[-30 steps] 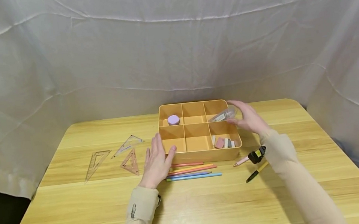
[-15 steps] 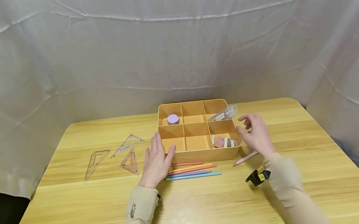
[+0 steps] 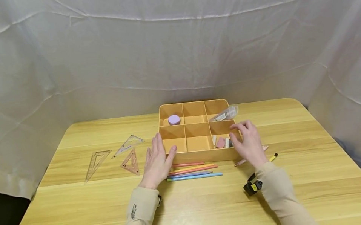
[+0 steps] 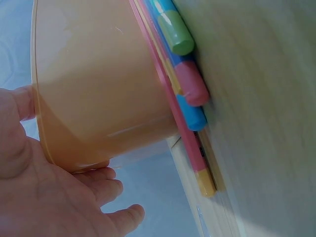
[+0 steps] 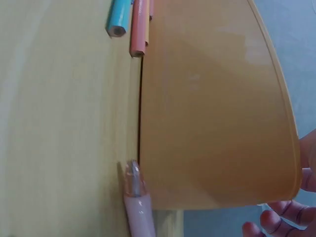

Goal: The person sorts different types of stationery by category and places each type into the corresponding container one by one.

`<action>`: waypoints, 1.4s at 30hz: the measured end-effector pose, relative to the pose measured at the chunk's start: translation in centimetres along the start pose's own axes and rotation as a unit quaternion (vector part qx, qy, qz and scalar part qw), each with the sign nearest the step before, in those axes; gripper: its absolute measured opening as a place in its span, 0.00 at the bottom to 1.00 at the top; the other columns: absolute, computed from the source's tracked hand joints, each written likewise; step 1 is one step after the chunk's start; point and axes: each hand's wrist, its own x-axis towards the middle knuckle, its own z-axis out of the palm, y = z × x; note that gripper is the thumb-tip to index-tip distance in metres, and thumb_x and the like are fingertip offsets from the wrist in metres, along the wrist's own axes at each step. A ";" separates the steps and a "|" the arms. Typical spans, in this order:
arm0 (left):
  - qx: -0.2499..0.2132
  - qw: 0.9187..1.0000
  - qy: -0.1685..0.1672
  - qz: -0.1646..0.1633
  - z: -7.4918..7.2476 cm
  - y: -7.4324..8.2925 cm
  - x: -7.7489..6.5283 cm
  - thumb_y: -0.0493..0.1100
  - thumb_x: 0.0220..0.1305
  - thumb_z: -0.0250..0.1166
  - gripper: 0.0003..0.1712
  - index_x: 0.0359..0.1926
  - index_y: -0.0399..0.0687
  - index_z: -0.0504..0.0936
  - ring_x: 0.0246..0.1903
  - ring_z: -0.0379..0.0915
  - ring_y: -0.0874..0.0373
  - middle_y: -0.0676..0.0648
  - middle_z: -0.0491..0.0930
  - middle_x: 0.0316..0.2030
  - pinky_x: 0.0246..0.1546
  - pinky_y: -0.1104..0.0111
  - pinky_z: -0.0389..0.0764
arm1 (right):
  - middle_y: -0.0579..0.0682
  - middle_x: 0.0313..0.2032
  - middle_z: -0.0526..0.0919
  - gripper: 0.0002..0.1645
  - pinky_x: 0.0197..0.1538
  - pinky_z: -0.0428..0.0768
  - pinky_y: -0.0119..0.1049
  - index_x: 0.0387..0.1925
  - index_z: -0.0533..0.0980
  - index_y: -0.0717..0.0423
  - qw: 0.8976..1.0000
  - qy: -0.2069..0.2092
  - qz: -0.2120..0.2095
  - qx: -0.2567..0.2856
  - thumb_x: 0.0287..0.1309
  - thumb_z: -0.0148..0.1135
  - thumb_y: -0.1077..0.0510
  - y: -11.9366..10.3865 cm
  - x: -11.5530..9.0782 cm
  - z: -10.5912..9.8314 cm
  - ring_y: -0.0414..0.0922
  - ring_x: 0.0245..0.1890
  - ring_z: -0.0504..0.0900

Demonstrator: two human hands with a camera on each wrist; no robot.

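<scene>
My left hand (image 3: 156,165) rests against the front left corner of an orange six-compartment organizer box (image 3: 203,156), its fingers stretched along the side and thumb spread toward the front rim. The left wrist view shows the thumb at the rim (image 4: 35,106). At the opposite corner, my right hand (image 3: 249,143) has thumb and fingers parted over the right rim, near the front right compartment. Inside that compartment lie a pink eraser (image 3: 220,142) and several small white and dark pieces, partly hidden by the hand. No held object shows in either hand.
Several colored pencils (image 3: 194,177) lie before the box. A pink pen (image 5: 140,215) and a yellow-black pen (image 3: 273,157) lie to its right. Three set squares (image 3: 96,163) are at left. A purple round item (image 3: 174,119) and a clear packet (image 3: 224,114) sit in rear compartments.
My right hand has left the clear packet, drawn back toward me along the box's right side, then moved left over the front right rim. My left hand has stayed in place.
</scene>
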 end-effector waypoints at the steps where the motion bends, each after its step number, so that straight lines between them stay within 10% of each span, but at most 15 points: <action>1: 0.000 1.000 0.000 0.000 0.0 0.0 0.0 0.61 0.79 0.45 0.48 0.79 0.32 0.36 0.80 0.36 0.39 0.34 0.38 0.80 0.78 0.40 0.42 | 0.66 0.45 0.74 0.12 0.51 0.72 0.55 0.45 0.81 0.66 1.000 0.003 -0.004 -0.002 0.58 0.66 0.66 0.0 -0.1 0.1 0.63 0.47 0.74; 35: -0.014 1.000 0.001 0.005 -0.6 -0.1 -0.1 0.64 0.77 0.45 0.49 0.79 0.35 0.37 0.81 0.33 0.39 0.36 0.36 0.81 0.78 0.39 0.38 | 0.66 0.58 0.77 0.17 0.56 0.72 0.58 0.52 0.79 0.66 1.000 -0.019 0.018 -0.012 0.65 0.61 0.61 0.1 -0.8 0.3 0.63 0.54 0.72; 42: -0.010 1.000 0.009 -0.005 -2.4 -1.0 0.0 0.63 0.79 0.43 0.44 0.79 0.37 0.48 0.79 0.44 0.36 0.34 0.50 0.79 0.78 0.39 0.43 | 0.65 0.59 0.77 0.17 0.58 0.72 0.58 0.53 0.79 0.65 0.999 -0.028 0.025 -0.020 0.67 0.59 0.60 0.0 -0.8 0.4 0.63 0.55 0.72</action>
